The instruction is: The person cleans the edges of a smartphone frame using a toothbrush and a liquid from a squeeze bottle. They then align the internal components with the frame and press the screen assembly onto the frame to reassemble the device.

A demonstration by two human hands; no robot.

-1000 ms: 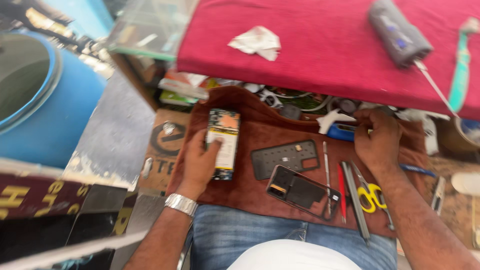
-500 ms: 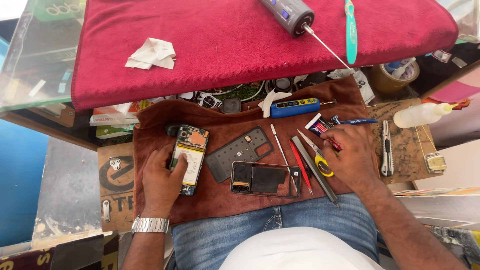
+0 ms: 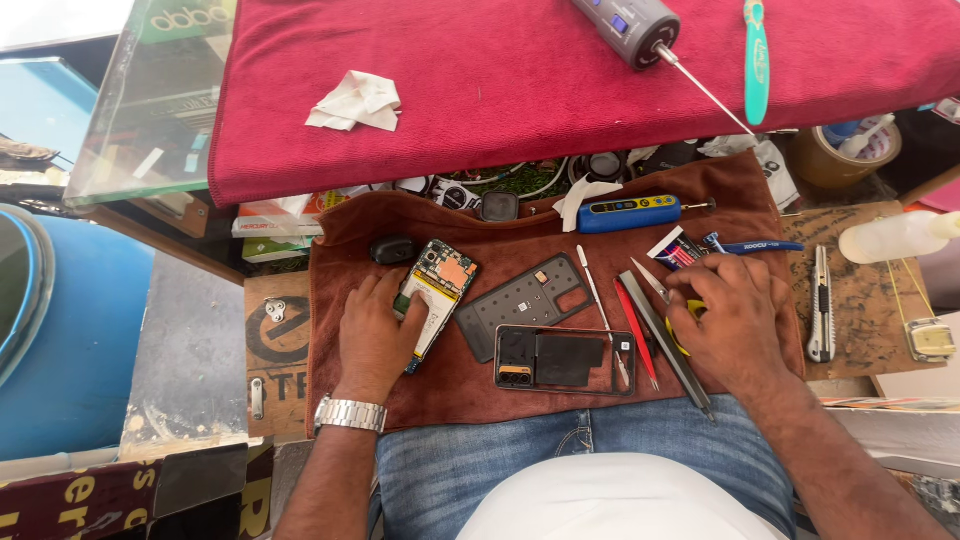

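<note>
Since the earlier frame both hands have kept their places; the view sits slightly lower. The left hand [image 3: 375,335], fingers curled, holds the opened phone [image 3: 435,300] flat on the brown cloth [image 3: 400,390]. The right hand [image 3: 735,325], palm down and loosely closed, rests on tools at the cloth's right; what it grips cannot be told. Beyond the cloth's far left edge lie flat coloured boxes [image 3: 275,220]; farther, a red towel [image 3: 520,80] bears crumpled white paper [image 3: 355,102].
</note>
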